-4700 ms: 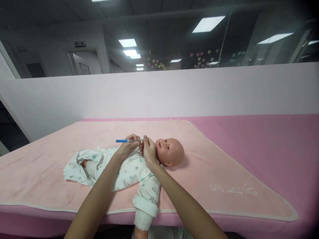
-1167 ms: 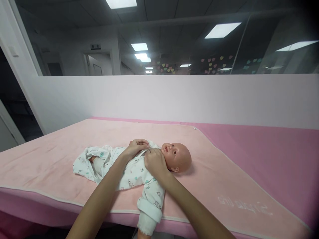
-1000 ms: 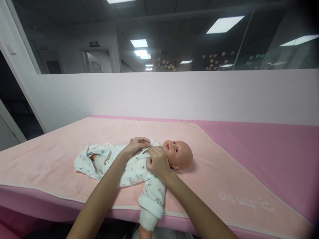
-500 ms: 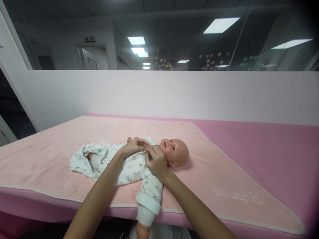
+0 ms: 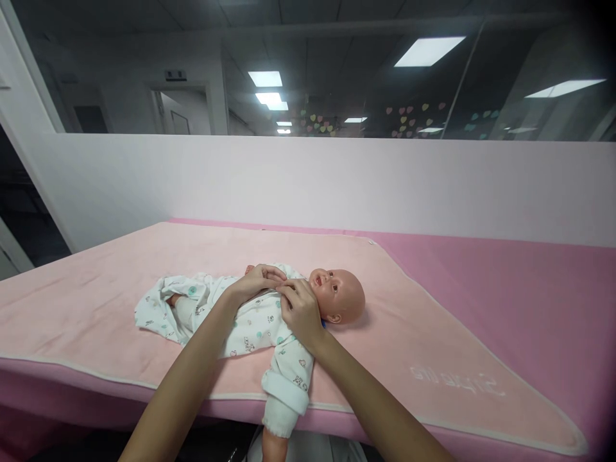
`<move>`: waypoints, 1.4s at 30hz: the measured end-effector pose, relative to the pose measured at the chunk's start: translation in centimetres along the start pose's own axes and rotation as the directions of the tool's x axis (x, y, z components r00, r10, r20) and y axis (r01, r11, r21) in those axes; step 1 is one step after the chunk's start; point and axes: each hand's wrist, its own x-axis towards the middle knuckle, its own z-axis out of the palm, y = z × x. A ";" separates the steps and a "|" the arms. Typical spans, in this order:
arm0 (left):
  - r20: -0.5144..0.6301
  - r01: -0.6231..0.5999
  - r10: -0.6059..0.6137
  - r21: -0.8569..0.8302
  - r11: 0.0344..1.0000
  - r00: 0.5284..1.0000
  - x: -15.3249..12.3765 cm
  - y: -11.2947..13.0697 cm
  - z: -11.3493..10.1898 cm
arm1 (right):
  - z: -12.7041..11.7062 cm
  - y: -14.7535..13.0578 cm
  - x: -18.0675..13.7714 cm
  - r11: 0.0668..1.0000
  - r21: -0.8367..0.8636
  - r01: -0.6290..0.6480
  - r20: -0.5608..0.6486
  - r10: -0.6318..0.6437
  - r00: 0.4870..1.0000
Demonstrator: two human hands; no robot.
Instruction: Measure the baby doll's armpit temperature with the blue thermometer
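Observation:
A baby doll (image 5: 342, 295) lies on its back, head to the right and legs to the left. It wears a white printed baby outfit (image 5: 257, 327), whose near sleeve has a folded-back cuff and hangs over the front edge. At the chest, just below the chin, my left hand (image 5: 261, 280) and my right hand (image 5: 299, 309) meet with fingertips together. Both sets of fingers are closed on the front of the outfit. Whatever fastening may sit between the fingertips is hidden by them.
Under the doll a pale pink blanket (image 5: 433, 346) with a white border covers much of the pink padded table (image 5: 539, 301). Behind stands a white low wall (image 5: 337, 183) with a glass pane (image 5: 337, 70) above it. A dark opening shows at the far left.
My fingertips have shifted very slightly at the doll's chest, and the right hand sits a touch further left. The doll stays in place.

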 end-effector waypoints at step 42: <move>0.159 -0.062 0.035 0.170 0.983 0.987 -0.7 1.0 0.4 | -0.2 -0.7 0.1 0.968 0.204 -0.146 0.001 0.149 0.989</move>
